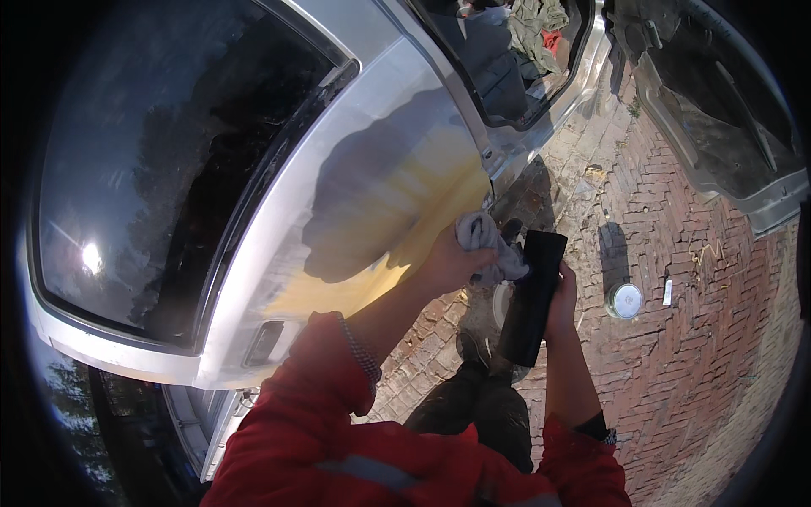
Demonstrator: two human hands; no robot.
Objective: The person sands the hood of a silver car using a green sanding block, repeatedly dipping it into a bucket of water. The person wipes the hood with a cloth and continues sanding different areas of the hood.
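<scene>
My left hand [452,263] is closed around a crumpled grey cloth [483,239]. The cloth's loose end reaches close to a long, black, flat-faced piece [532,297], and I cannot tell whether the two touch. Gripping that black piece by its right edge is my right hand [561,302]; the piece stands tilted in front of my legs, and its exact kind does not show. Left of both hands is the silver car panel [245,287] with a broad yellow and grey sanded patch [439,190], partly under my shadow. A door handle [264,342] sits low on the panel.
An open car door [718,118] stands at the upper right. Clothes [538,34] lie inside the vehicle. On the brick paving [642,380] are a round tin [624,301] and a small white item [667,292]. A whitish round container [502,302] is half hidden behind the black piece.
</scene>
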